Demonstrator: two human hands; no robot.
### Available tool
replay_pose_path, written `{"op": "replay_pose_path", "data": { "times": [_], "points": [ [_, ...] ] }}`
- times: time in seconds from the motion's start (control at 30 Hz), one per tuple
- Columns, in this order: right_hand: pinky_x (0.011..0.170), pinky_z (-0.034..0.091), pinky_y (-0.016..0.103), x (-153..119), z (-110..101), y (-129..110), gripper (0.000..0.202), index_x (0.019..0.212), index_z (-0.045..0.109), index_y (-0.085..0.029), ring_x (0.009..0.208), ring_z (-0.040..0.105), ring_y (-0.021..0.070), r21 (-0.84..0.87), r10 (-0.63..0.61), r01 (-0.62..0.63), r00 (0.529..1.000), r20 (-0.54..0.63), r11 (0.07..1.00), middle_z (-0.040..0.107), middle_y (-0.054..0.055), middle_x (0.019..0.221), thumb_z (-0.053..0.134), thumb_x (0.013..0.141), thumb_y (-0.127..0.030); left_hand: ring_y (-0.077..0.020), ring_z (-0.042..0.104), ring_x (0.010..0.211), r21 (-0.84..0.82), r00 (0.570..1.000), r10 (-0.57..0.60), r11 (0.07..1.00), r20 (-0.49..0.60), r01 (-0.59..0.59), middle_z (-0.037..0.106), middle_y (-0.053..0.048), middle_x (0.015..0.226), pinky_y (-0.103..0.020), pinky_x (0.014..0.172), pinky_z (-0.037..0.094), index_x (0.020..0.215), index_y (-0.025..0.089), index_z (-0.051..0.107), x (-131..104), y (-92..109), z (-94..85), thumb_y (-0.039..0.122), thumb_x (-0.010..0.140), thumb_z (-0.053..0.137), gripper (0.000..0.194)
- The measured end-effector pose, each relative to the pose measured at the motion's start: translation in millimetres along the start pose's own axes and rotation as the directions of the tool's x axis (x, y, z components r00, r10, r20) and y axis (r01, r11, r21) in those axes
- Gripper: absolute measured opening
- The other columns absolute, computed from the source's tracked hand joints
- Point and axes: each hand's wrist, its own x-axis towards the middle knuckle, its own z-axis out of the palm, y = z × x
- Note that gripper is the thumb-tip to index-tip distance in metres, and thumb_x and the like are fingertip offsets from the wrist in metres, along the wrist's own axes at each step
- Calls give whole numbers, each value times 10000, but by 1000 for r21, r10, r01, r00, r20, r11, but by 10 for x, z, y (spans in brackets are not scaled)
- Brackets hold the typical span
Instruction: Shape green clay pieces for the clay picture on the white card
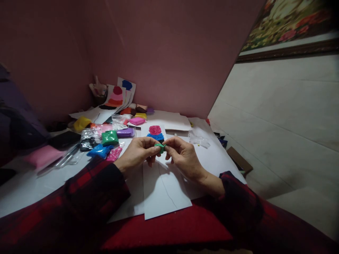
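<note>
Between the fingertips of my left hand [140, 150] and my right hand [182, 153] is a small lump of green modelling clay [161, 148], pinched from both sides. Both hands hover over a white sheet of paper [164, 201]. At the sheet's far end sits a textured clay picture with a red round patch [155, 130] above a blue band [155, 136]; part of it is hidden behind my fingers. A thin drawn line runs down the paper toward me.
Left of my hands lie several clay packets, among them a green packet [109, 137], a blue packet [100, 151] and a purple packet [125, 132]. Finished clay pictures [116, 97] lean against the wall. A clear plastic bag [199, 140] lies to the right. Red cloth [169, 229] covers the near edge.
</note>
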Motion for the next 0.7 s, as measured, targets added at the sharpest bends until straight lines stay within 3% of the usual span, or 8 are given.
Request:
{"op": "replay_pose_path", "data": {
  "times": [0.7],
  "points": [
    [545, 468, 266, -6, 6, 21, 77, 853, 639, -186, 531, 576, 115, -90, -60, 67, 995, 75, 994, 620, -10, 673, 572, 863, -150, -84, 499, 418, 122, 998, -61, 991, -4, 61, 596, 14, 588, -217, 436, 377, 729, 128, 641, -4, -2, 7, 209, 722, 691, 96]
  ]
}}
